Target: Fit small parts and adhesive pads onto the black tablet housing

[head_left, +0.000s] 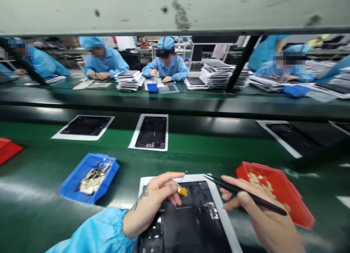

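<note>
Panel [191,223], 1, beneath left hand [155,200]; tweezers [254,200], 1

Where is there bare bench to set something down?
Between the blue bin and left-edge red bin; also, narrower, between the blue bin and the near white sheet. Crowded: over the near panel, where the left hand is, and rightward, where the right hand and tweezers overlap the other red bin.

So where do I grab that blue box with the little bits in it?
I'd take the blue box by its right-hand long wall, coming from the right, where the left hand is nearer. Put fingers outside and thumb over the rim: that wall stands up and is easy to pinch. Keep it level, because the top is open and the bits might spill.
</note>
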A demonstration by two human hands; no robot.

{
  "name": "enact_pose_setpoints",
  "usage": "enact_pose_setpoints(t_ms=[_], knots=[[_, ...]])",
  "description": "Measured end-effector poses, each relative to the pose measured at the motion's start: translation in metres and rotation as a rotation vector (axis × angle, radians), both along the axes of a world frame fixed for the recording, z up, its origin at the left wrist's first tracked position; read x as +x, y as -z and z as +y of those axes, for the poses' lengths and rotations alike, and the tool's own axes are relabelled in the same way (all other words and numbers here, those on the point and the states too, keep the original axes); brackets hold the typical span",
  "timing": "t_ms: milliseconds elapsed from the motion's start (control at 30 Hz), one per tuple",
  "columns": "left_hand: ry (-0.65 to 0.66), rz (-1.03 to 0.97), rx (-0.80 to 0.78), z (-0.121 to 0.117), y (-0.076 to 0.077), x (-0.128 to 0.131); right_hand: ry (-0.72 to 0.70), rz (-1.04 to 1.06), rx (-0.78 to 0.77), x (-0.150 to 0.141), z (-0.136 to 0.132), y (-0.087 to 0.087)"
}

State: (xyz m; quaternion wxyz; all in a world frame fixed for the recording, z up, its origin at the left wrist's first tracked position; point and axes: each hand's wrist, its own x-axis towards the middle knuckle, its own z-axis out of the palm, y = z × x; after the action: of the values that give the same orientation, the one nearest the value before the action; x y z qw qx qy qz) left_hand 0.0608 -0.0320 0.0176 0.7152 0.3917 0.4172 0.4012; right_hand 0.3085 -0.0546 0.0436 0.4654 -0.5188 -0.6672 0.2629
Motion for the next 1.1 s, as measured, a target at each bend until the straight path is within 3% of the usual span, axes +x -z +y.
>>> enact_pose_setpoints(t_ms=[167, 300, 433, 600, 1100], knots=[[-0.062, -0.119, -0.011, 0.005, -0.002, -0.012, -0.129, -0.082, 0.23, -0.053, 0.013, -0.006], [-0.069, -0.152, -0.04, 0.011, -0.007, -0.023, -0.292, -0.32, 0.399, -0.062, 0.015, -0.001], [-0.079, -0.171, -0.065, 0.013, -0.008, -0.026, -0.386, -0.429, 0.499, -0.063, 0.016, 0.004], [-0.066, -0.195, -0.101, 0.014, -0.003, -0.025, -0.466, -0.529, 0.569, -0.066, 0.02, 0.012], [-0.065, -0.221, -0.125, 0.013, -0.001, -0.023, -0.441, -0.607, 0.577, -0.067, 0.021, 0.023]])
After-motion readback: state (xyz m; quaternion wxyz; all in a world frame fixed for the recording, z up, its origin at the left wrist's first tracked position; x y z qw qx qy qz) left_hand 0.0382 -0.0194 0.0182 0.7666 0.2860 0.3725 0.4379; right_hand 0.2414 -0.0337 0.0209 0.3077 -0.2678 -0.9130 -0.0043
